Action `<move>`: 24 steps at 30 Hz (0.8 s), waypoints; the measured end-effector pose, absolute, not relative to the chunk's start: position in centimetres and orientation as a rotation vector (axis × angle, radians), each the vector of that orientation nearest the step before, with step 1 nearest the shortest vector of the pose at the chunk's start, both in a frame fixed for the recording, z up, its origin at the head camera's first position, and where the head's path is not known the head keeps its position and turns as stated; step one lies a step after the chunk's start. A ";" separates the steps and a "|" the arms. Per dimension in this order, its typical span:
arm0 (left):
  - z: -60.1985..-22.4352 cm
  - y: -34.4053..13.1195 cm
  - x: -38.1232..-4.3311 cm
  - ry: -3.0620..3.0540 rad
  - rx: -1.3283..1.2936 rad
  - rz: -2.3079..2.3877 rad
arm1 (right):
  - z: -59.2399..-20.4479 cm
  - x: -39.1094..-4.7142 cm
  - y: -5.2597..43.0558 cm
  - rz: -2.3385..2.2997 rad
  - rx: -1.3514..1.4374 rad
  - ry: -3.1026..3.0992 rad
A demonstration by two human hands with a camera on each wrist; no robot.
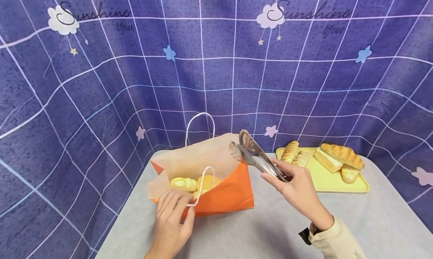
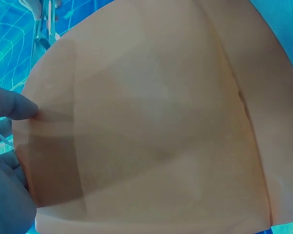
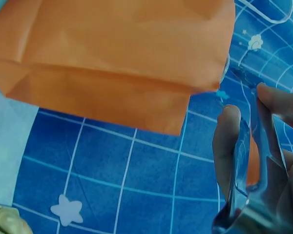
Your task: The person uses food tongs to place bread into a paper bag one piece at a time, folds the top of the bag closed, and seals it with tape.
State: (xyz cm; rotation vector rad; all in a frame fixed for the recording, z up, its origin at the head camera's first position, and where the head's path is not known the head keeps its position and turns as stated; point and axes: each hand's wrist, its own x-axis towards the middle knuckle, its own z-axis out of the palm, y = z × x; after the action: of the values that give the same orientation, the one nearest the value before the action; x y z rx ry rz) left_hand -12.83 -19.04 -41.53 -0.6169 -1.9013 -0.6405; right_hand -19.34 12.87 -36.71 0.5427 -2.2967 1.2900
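Observation:
An orange paper bag (image 1: 226,195) with a pale inside and white cord handles stands with its mouth facing up. My left hand (image 1: 172,221) pinches its near rim between thumb and fingers, beside the front handle; the left wrist view shows the bag's plain paper (image 2: 151,122) beside that hand. Inside the bag lie a twisted bread roll (image 1: 183,184) and a rounder yellow bun (image 1: 208,182), partly covered by the rim. Right of the bag, my right hand (image 1: 299,185) holds metal tongs (image 1: 258,155) in the air, their tips apart with nothing between them.
At the right a yellow tray (image 1: 324,182) bears several breads, among them a long loaf (image 1: 343,155) on top of others and a ridged roll (image 1: 289,152). A grey-white tabletop (image 1: 250,232) lies under everything. Behind and at the sides hangs a blue gridded curtain (image 1: 216,74).

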 end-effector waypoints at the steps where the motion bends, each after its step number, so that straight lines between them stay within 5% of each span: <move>1: -41.5 -19.0 -12.8 -1.901 -0.616 -0.640 | -36.7 -19.3 13.1 1.296 0.531 -2.295; 24: -41.7 -19.0 -13.1 -1.893 -0.610 -0.642 | -40.7 -19.3 19.9 1.029 0.229 -2.307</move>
State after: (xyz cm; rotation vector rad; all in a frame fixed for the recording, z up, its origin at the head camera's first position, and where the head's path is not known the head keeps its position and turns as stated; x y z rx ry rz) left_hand -13.06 -18.95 -41.66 -0.6100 -1.8929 -0.6421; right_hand -19.30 19.94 -40.74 0.2288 -2.3068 1.0294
